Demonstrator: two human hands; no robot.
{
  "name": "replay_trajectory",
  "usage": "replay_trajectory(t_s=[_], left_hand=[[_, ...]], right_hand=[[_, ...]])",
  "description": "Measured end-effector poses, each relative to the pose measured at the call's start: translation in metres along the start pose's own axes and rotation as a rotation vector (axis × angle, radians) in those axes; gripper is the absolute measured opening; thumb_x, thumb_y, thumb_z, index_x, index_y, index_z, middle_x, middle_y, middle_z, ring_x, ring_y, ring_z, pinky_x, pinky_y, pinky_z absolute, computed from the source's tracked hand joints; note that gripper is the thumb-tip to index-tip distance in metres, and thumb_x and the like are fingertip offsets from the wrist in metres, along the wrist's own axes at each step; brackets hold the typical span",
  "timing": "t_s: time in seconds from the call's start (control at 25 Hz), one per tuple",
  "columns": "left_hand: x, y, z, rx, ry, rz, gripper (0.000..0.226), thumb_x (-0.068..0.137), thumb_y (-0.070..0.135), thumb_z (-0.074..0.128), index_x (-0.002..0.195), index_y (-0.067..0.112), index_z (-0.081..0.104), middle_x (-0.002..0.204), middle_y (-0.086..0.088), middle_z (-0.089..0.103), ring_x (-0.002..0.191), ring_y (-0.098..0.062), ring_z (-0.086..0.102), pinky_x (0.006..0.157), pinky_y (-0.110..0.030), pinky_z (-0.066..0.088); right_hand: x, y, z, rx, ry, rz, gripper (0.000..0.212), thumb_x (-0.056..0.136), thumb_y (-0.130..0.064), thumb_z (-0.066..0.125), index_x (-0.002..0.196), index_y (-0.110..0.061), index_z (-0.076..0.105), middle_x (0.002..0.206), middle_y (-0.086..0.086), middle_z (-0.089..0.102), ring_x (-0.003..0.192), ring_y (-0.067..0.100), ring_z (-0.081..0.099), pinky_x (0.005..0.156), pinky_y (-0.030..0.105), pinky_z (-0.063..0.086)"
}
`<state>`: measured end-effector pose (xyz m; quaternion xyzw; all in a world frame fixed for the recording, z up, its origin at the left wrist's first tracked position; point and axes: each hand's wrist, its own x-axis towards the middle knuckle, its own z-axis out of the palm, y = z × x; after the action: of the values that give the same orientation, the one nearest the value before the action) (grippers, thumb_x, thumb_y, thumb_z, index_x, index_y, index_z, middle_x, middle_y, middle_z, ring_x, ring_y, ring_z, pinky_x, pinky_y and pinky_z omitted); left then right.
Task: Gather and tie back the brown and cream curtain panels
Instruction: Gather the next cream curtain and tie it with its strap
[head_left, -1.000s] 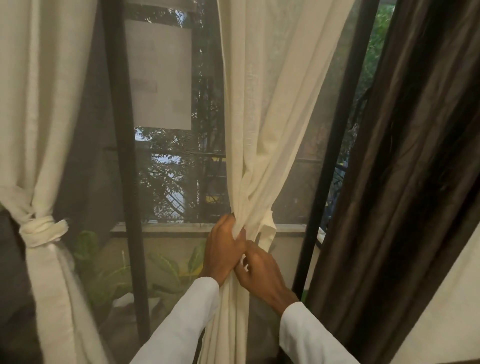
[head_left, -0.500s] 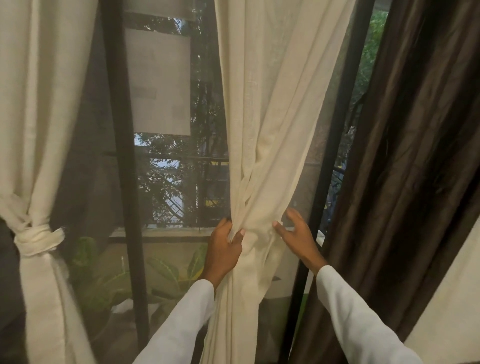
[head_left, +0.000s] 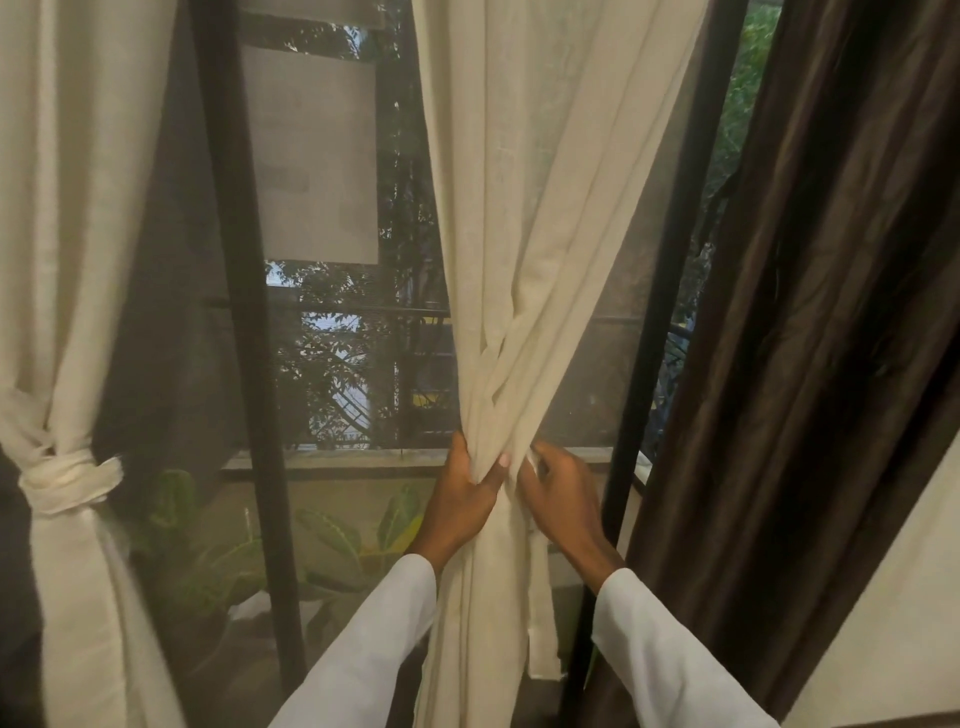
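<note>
Cream curtain panel (head_left: 524, 260) bunched mid-window | left hand (head_left: 462, 499) gripping gathered folds | right hand (head_left: 563, 493) curled, pinching adjoining fabric | brown curtain panel (head_left: 831, 312) hanging loose at right

Knotted panel (head_left: 67, 364) far left, gathered panel (head_left: 524, 260) between both hands, third panel (head_left: 831, 312) right

Right fingertips (head_left: 535, 464) behind cream curtain (head_left: 524, 218).
</note>
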<state>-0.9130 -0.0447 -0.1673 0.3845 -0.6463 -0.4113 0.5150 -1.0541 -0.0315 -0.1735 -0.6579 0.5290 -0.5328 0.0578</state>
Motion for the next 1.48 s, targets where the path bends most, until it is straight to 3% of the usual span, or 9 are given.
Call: replay_trajectory(t_s=[0.08, 0.2, 0.36, 0.52, 0.76, 0.96, 1.08, 1.24, 1.48], left_hand=[[-0.001, 0.001, 0.001, -0.04, -0.043, -0.024, 0.071, 0.075, 0.046, 0.078, 0.132, 0.03, 0.039, 0.122, 0.016, 0.058, 0.11, 0.003, 0.057, 0.089, -0.019, 0.046], [0.004, -0.001, 0.006, -0.05, -0.061, -0.053, 0.085, 0.055, 0.058, 0.085, 0.126, 0.022, 0.053, 0.116, 0.007, 0.067, 0.104, -0.004, 0.065, 0.091, -0.031, 0.054], [0.011, 0.004, 0.008, -0.124, -0.014, -0.142, 0.064, 0.063, 0.059, 0.078, 0.114, 0.022, 0.066, 0.103, 0.004, 0.074, 0.094, -0.014, 0.07, 0.089, -0.044, 0.056], [0.012, 0.011, 0.005, -0.137, 0.05, -0.149, 0.037, 0.085, 0.04, 0.067, 0.117, 0.023, 0.063, 0.106, 0.006, 0.071, 0.099, -0.016, 0.067, 0.088, -0.035, 0.052], [0.008, 0.011, 0.011, -0.131, 0.013, -0.158, 0.068, 0.072, 0.061, 0.064, 0.128, 0.022, 0.057, 0.116, 0.005, 0.067, 0.105, -0.016, 0.063, 0.097, -0.042, 0.049], [0.008, 0.009, 0.005, -0.185, -0.047, -0.184, 0.037, 0.088, 0.042, 0.066, 0.121, 0.034, 0.052, 0.11, 0.017, 0.065, 0.102, -0.006, 0.062, 0.088, -0.028, 0.049], [0.008, 0.011, 0.007, -0.223, -0.076, -0.236, 0.034, 0.087, 0.036, 0.069, 0.117, 0.027, 0.058, 0.1, 0.017, 0.067, 0.092, -0.002, 0.064, 0.077, -0.022, 0.051], [0.01, 0.012, 0.007, -0.167, -0.069, -0.278, 0.071, 0.07, 0.056, 0.075, 0.127, 0.019, 0.055, 0.116, 0.004, 0.067, 0.101, -0.014, 0.065, 0.092, -0.037, 0.052], [0.011, 0.016, -0.002, -0.014, -0.115, -0.252, 0.085, 0.065, 0.068, 0.071, 0.133, 0.021, 0.052, 0.123, 0.004, 0.064, 0.106, -0.017, 0.063, 0.097, -0.04, 0.05]], right_hand=[[-0.005, -0.003, -0.001, 0.037, -0.045, -0.017, 0.017, 0.094, -0.02, 0.06, 0.11, -0.02, 0.068, 0.102, -0.005, 0.072, 0.092, 0.012, 0.068, 0.08, 0.039, 0.059], [-0.009, 0.002, -0.001, 0.062, -0.117, 0.023, 0.019, 0.095, -0.025, 0.058, 0.112, -0.023, 0.066, 0.106, -0.008, 0.071, 0.097, 0.008, 0.067, 0.084, 0.037, 0.059], [-0.008, 0.008, -0.008, 0.145, -0.18, 0.042, 0.021, 0.096, -0.023, 0.058, 0.115, -0.024, 0.067, 0.106, -0.01, 0.072, 0.098, 0.009, 0.068, 0.085, 0.038, 0.058], [-0.003, 0.011, -0.033, 0.237, -0.201, 0.086, 0.017, 0.09, -0.024, 0.068, 0.107, -0.021, 0.07, 0.099, -0.012, 0.074, 0.094, 0.008, 0.069, 0.082, 0.026, 0.057], [0.023, 0.023, -0.055, 0.177, -0.3, 0.152, 0.009, 0.09, -0.019, 0.068, 0.097, -0.015, 0.073, 0.088, -0.004, 0.075, 0.082, 0.012, 0.071, 0.077, 0.03, 0.059], [0.031, 0.031, -0.057, 0.126, -0.338, 0.217, 0.012, 0.093, -0.024, 0.064, 0.092, -0.017, 0.074, 0.086, -0.004, 0.075, 0.082, 0.015, 0.072, 0.084, 0.043, 0.06], [0.034, 0.025, -0.045, 0.06, -0.297, 0.196, 0.01, 0.091, -0.028, 0.066, 0.088, -0.025, 0.074, 0.087, -0.008, 0.074, 0.084, 0.014, 0.07, 0.086, 0.047, 0.057], [0.035, 0.018, -0.027, 0.043, -0.193, 0.086, 0.022, 0.089, -0.027, 0.068, 0.088, -0.049, 0.066, 0.104, -0.015, 0.069, 0.102, 0.012, 0.064, 0.09, 0.044, 0.054], [0.035, 0.003, -0.011, 0.277, -0.178, 0.166, 0.018, 0.086, -0.012, 0.073, 0.095, -0.027, 0.072, 0.092, -0.011, 0.073, 0.088, 0.006, 0.071, 0.076, 0.028, 0.059]])
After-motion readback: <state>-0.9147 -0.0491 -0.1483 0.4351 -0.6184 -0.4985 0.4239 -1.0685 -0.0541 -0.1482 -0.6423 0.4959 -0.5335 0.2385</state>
